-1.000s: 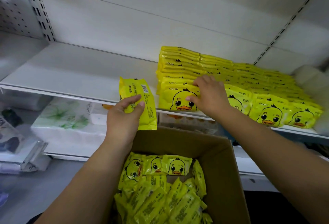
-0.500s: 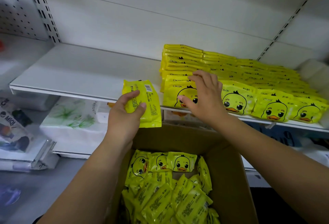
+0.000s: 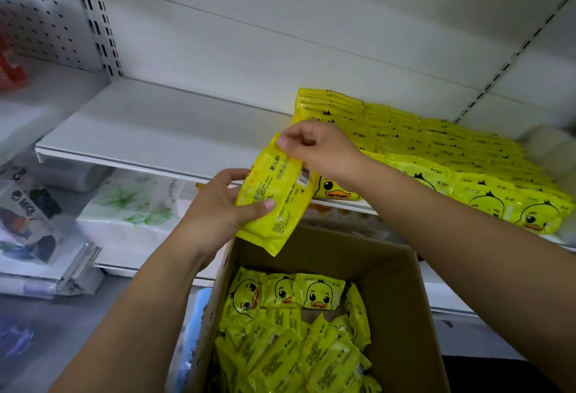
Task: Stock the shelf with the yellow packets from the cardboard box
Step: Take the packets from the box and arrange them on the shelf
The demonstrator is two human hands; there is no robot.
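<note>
Yellow packet (printed back showing) is gripped low by left hand, pinched at top by right hand.

- Left hand: bare, with a short, trimmed thumbnail showing.
- Right hand: bare as well, its thumbnail likewise short and plain.
- Left forearm: bare from the wrist down to the bottom edge of view.
- Right forearm: bare from the wrist out to the right edge of view.
</note>
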